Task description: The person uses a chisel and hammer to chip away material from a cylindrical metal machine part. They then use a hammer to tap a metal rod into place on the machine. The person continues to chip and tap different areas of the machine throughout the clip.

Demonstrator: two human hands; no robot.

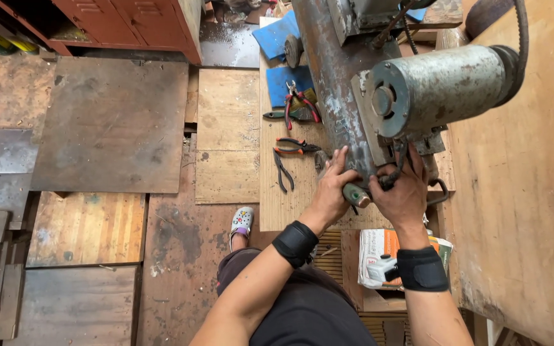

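Beneath the grey electric motor [437,90], near the rusty metal column [335,77], a green-handled tool [356,195] is gripped by both hands. The left hand [333,189] is closed around the column's base beside the handle, and the right hand [406,192] is curled shut over black cables. Pliers [296,147] lie on the wooden worktop [283,205] just left.

Pliers [296,146] on board [283,205], left of motor [431,90].
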